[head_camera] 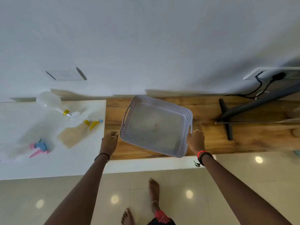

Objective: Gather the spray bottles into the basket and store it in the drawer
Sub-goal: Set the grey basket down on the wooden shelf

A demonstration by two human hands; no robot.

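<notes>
Head view: white wall point(146, 38), white counter point(16, 120), wooden top point(243, 143) — the basket point(155, 125) is over the wood, and the spray bottles point(76, 135) lie on the white. My right hand point(195, 140) grips the basket's end; my left hand point(109, 141) curls beside it — grip unclear.

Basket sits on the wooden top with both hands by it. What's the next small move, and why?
Probably the left hand reaches left for the nearest one, the yellow-trigger spray bottle. The basket holds no bottles yet; they lie on the white counter beside it, and the right hand at the basket's handle could steady it.
</notes>
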